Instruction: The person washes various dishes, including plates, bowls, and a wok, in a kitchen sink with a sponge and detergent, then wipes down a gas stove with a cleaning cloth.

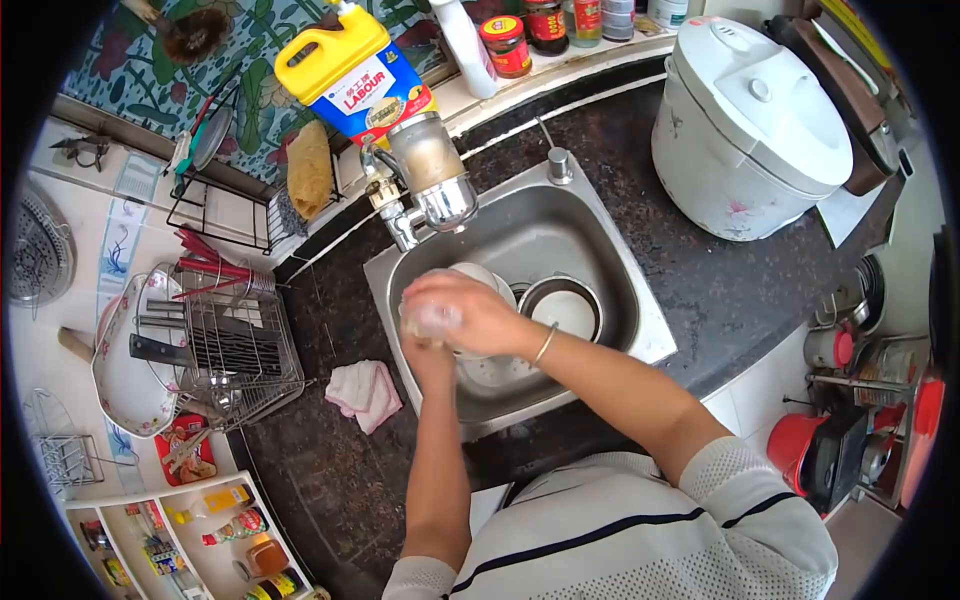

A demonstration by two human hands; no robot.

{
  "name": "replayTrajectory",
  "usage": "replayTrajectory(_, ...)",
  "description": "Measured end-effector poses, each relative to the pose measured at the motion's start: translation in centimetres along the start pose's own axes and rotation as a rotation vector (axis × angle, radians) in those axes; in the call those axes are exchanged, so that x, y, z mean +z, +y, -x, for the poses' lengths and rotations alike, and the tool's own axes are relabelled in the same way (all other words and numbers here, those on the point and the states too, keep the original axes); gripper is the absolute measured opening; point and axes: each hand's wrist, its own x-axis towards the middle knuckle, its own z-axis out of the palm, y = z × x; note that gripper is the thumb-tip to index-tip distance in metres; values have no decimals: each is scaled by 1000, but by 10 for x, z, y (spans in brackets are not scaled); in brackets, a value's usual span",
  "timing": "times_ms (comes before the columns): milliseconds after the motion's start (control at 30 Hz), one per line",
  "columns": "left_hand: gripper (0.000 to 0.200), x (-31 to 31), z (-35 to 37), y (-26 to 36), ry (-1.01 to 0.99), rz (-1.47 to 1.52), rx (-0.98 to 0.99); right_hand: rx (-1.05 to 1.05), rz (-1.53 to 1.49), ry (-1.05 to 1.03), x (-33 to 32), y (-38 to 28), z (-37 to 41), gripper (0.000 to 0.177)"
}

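Observation:
Both hands are together over the left side of the steel sink [640, 330], below the tap with its clear-bodied water filter [430, 165]. My right hand [475, 305], a bangle at its wrist, curls over a small see-through, glass-like object [436, 320]. From below, my left hand [427, 355] grips the same object; its fingers are mostly hidden and a little blurred. Inside the sink, a white dish [483, 275] lies partly behind the right hand. To its right rests a round metal-rimmed bowl [562, 308].
A folded pink-white cloth [363, 395] lies on the dark counter left of the sink. Further left stands a wire dish rack [235, 335] with knives. A large white rice cooker [750, 130] occupies the right counter. Behind the tap are a yellow detergent jug [355, 75] and several jars [506, 47].

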Motion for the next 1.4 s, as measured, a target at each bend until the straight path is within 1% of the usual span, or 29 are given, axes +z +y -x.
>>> replayTrajectory(33,40,0,-2,17,-5,-95,20,56,-72,-12,-3,1,-5,24)
replayTrajectory(67,40,1,-7,14,0,-94,25,50,-72,-14,-1,-3,-5,24)
replayTrajectory(133,40,1,-13,6,-5,126,79,-47,26,138,6,-13,-1,25)
replayTrajectory(167,40,-1,-14,2,1,126,75,-44,22,132,5,-14,-2,25)
replayTrajectory(267,30,2,-11,2,-93,120,140,120,-68,-42,-9,-14,-4,23)
replayTrajectory(300,32,2,-11,-3,-154,161,84,175,-97,-93,-17,-15,-6,23)
replayTrajectory(333,34,3,-10,-5,-213,198,26,516,-278,-232,-32,-17,-17,19)
replayTrajectory(400,42,10,-6,-1,-295,278,-102,848,-458,-368,-44,-6,-15,15)
replayTrajectory(433,41,25,10,25,-314,791,-287,636,-584,-206,-35,17,1,18)
replayTrajectory(500,40,40,23,36,-322,1303,-463,448,-657,-5,-29,18,26,25)
replayTrajectory(533,40,46,25,28,-422,1487,-526,483,-610,39,-31,8,36,28)
replayTrajectory(567,39,50,29,15,-521,1670,-595,489,-611,39,-35,2,39,28)
replayTrajectory(600,38,53,33,0,-619,1855,-664,237,-365,-6,-39,-5,41,29)
replayTrajectory(667,38,46,41,-44,-742,1919,-645,-136,-56,-165,-52,-15,41,32)
replayTrajectory(700,38,44,41,-45,-758,1858,-605,-196,-19,-220,-58,-12,37,33)
replayTrajectory(733,38,46,39,-26,-773,1796,-566,-257,14,-272,-64,-9,33,34)
replayTrajectory(767,37,51,33,-6,-1003,1883,-802,-231,30,-267,-66,-5,30,33)
replayTrajectory(833,37,60,30,19,-1246,1939,-1061,-201,54,-253,-64,1,31,32)
replayTrajectory(900,37,63,31,21,-707,1647,-850,13,-96,-63,-52,7,40,33)
replayTrajectory(967,37,64,33,22,-215,1298,-617,225,-252,128,-41,13,51,33)
replayTrajectory(1000,37,64,33,26,-220,1298,-622,227,-247,133,-39,14,56,33)
replayTrajectory(1100,34,54,29,42,-121,209,90,922,-738,297,-38,14,74,30)
replayTrajectory(1133,33,52,29,43,-78,-161,316,1057,-852,305,-38,17,82,29)
replayTrajectory(1167,33,52,30,42,-74,-159,312,1197,-960,327,-38,19,91,28)
replayTrajectory(1233,30,49,30,39,-156,-312,589,1242,-1015,292,-53,34,120,27)
replayTrajectory(1300,27,43,27,36,-238,-479,867,1284,-953,75,-74,51,142,24)
replayTrajectory(1333,27,45,30,28,-230,-468,876,1294,-911,-19,-86,52,145,23)
replayTrajectory(1400,28,55,41,14,-210,-453,885,1300,-837,-92,-111,57,133,24)
